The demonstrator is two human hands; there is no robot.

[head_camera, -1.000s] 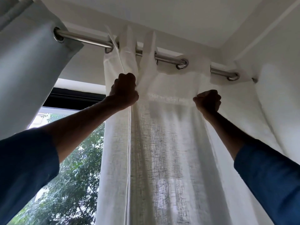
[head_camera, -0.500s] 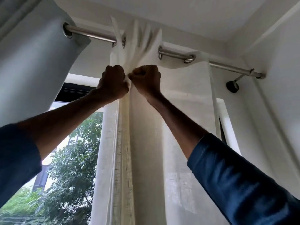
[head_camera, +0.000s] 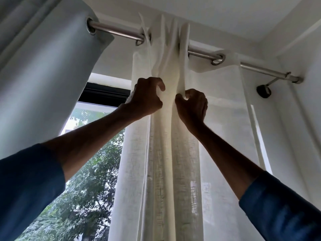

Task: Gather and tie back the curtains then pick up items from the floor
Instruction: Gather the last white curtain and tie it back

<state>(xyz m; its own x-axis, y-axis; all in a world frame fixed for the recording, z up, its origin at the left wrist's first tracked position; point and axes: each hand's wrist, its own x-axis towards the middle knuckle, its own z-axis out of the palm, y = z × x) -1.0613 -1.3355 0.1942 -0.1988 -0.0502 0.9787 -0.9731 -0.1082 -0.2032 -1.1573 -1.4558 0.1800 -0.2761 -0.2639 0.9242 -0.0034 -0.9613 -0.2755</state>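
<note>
Step in hand: gathering, first part of the task. No tie-back in view, and the floor is out of frame.

Curtain point(head_camera: 173, 153): white sheer, hung on the rod point(head_camera: 118, 31) and bunched into upright pleats at mid-rod. To the right, one eyelet point(head_camera: 217, 60) sits apart from the bunch, with a flat panel of cloth hanging below it. The grey curtain point(head_camera: 43, 75) is pushed to the left end.

Left grip point(head_camera: 145, 96): at the left edge of the bunch, below the rod. Forefinger and thumb are crooked and apart. The other fingers are hidden, so I cannot tell whether it holds cloth.

Right grip point(head_camera: 192, 105): closed, pinching one fold on the right side of the bunch between thumb and forefinger.

Next move, as judged: reach right for the loose panel, draw that last eyelet in against the pleats, then close both grips round the whole bunch lower down, where a tie could go. The cloth is thin and slack, so folds will likely slip out unless one grip holds while the other reaches.

Change from half a second ago: the two fists were butted together, knuckle to knuckle, high on the bunch. Now they are parted, with the pleats between them, and the left forefinger has lifted. The outlying eyelet has not joined the bunch.
</note>
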